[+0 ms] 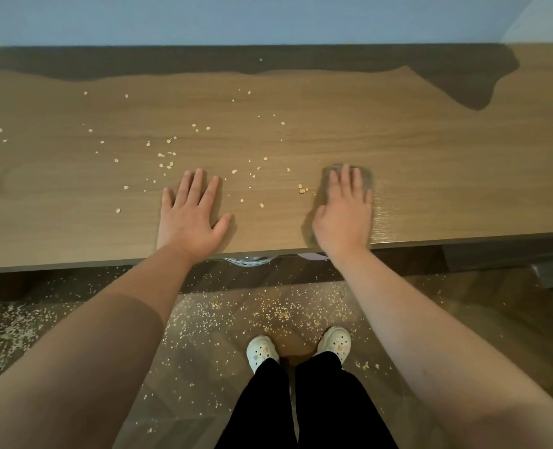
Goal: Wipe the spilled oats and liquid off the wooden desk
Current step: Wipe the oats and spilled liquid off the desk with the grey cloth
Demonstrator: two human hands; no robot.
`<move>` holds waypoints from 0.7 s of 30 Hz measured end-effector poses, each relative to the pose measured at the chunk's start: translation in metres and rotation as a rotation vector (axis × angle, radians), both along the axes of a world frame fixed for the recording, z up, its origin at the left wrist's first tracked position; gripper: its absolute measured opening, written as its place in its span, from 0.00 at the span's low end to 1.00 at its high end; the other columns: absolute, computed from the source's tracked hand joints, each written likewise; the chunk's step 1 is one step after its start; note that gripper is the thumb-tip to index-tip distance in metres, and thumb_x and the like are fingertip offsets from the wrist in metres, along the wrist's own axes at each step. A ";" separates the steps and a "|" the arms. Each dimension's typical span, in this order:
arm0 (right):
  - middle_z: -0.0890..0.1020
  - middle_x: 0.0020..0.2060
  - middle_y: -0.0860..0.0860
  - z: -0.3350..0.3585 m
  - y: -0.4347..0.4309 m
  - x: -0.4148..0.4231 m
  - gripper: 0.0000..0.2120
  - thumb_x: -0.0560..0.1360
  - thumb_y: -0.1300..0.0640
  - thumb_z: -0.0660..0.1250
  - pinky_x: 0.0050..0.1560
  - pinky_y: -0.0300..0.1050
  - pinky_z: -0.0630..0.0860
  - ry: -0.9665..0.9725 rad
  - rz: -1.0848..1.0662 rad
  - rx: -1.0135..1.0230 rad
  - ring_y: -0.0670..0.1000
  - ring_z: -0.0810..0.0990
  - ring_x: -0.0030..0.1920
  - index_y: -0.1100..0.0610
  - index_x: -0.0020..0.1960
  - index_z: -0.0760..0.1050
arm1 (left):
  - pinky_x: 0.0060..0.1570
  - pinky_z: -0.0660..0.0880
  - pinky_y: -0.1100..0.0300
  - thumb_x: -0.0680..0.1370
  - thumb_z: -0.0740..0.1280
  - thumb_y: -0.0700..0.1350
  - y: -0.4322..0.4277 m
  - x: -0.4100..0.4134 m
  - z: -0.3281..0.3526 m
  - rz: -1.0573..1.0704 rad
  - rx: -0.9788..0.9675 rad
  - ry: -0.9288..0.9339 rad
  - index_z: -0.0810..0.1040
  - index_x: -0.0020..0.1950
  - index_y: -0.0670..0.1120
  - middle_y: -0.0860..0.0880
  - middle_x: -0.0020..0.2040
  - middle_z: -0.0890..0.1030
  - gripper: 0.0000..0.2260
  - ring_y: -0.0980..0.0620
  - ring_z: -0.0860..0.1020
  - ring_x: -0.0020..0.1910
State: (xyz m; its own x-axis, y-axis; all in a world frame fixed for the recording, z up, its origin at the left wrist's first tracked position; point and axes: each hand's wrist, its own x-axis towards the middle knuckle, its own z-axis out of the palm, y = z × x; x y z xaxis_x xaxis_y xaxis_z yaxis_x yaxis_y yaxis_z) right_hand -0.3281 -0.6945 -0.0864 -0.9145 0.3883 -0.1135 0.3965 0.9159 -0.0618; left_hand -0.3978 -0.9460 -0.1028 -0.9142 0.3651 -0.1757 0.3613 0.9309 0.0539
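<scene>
Wooden bench [430,163] stands against a pale blue wall [268,17], with oats [166,155] scattered over its left and middle part. The left hand [191,218] lies flat and open on the wood. The right hand [343,215] presses with straight fingers on a grey cloth [367,179] near the front edge.

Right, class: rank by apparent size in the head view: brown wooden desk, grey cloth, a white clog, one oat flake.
Brown wooden desk
Grey cloth, partly hidden under the right hand
White clog, farther away, so that pair is unsure
Oat flake
</scene>
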 end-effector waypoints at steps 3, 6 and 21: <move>0.47 0.79 0.51 0.002 0.015 0.005 0.30 0.80 0.53 0.53 0.77 0.53 0.41 -0.019 0.211 -0.052 0.52 0.41 0.79 0.52 0.79 0.46 | 0.76 0.40 0.43 0.79 0.43 0.65 0.000 -0.002 0.001 0.001 -0.020 -0.001 0.39 0.80 0.53 0.48 0.80 0.38 0.33 0.49 0.36 0.78; 0.50 0.79 0.50 0.006 0.065 0.014 0.30 0.79 0.55 0.55 0.78 0.54 0.42 0.002 0.208 -0.054 0.50 0.43 0.78 0.51 0.79 0.50 | 0.76 0.40 0.42 0.78 0.43 0.66 0.000 -0.003 0.004 0.009 -0.040 -0.026 0.39 0.80 0.53 0.48 0.79 0.37 0.34 0.48 0.36 0.78; 0.54 0.79 0.54 0.001 0.103 -0.017 0.30 0.78 0.56 0.55 0.78 0.58 0.49 0.077 0.006 -0.016 0.55 0.48 0.79 0.56 0.79 0.54 | 0.74 0.43 0.36 0.76 0.41 0.68 0.020 -0.001 0.006 0.137 -0.003 -0.043 0.43 0.81 0.52 0.47 0.80 0.39 0.36 0.48 0.37 0.79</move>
